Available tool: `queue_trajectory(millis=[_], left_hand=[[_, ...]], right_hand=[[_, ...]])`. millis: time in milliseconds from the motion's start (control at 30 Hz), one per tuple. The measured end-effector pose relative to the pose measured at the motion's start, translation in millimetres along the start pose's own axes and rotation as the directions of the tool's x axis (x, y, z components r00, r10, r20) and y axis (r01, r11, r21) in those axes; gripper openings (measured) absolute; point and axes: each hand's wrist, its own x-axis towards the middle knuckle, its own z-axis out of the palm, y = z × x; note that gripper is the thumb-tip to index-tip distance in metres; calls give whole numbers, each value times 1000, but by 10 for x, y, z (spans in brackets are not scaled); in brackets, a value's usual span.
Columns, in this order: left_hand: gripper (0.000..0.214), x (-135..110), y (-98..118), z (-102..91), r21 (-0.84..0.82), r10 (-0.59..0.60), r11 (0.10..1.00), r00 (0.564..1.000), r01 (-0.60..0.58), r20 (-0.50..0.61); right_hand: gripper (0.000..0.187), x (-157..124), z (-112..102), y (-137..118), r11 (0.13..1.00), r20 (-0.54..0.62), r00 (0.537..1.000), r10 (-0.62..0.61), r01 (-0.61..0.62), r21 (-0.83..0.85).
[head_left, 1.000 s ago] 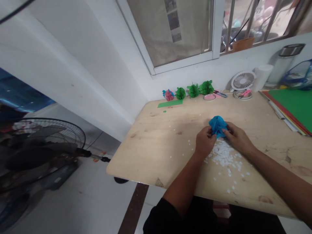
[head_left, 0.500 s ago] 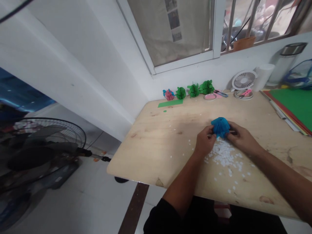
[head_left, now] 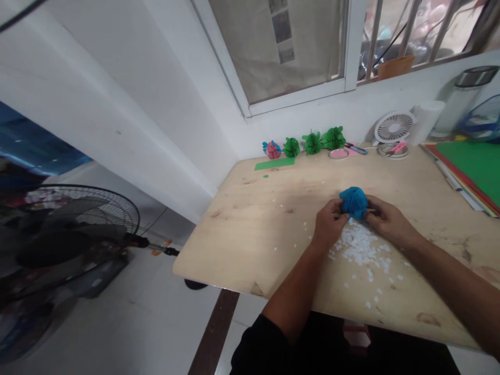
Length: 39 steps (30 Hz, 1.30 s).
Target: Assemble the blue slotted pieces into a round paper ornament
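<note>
A blue paper ball (head_left: 353, 202) is held between both hands just above the wooden table (head_left: 253, 229). My left hand (head_left: 328, 225) pinches its left side with curled fingers. My right hand (head_left: 386, 221) grips its right side, fingers closed. Under the hands lies a heap of small white paper scraps (head_left: 361, 250). Three green paper balls (head_left: 311, 144) and a pink and blue one (head_left: 272, 149) stand in a row along the wall at the back.
A green paper strip (head_left: 274, 164) lies near the back left. A small white desk fan (head_left: 392, 127), tape rolls, a white cup and a steel-lidded jar (head_left: 457, 99) stand at the back right. Stacked coloured sheets (head_left: 474, 174) lie at the right. A floor fan (head_left: 74, 234) stands left.
The blue paper ball has turned a little in my hands and looks more closed and round. Both hands have stayed in about the same place.
</note>
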Motion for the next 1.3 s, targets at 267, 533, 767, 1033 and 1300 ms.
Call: queue_trajectory(millis=[267,533,767,1033,1300], left_hand=[[27,4,3,10,21,-38,999,996,39,-76],[22,-22,69,7,5,-30,1000,998,30,-49],[21,-18,91,9,-5,-54,999,997,54,-53],[21,-16,85,15,-10,-60,998,997,60,-55],[22,2,66,30,-39,-75,997,995,72,-63]], right_hand=[[62,-19,22,39,991,-129,992,-3,-14,-131],[61,-53,22,-56,924,-216,966,-141,50,-380],[32,-75,21,-181,918,-350,931,-101,-49,-394],[23,-130,40,-235,938,-284,953,-101,-4,-347],[26,-128,60,-183,935,-246,965,-87,-6,-355]])
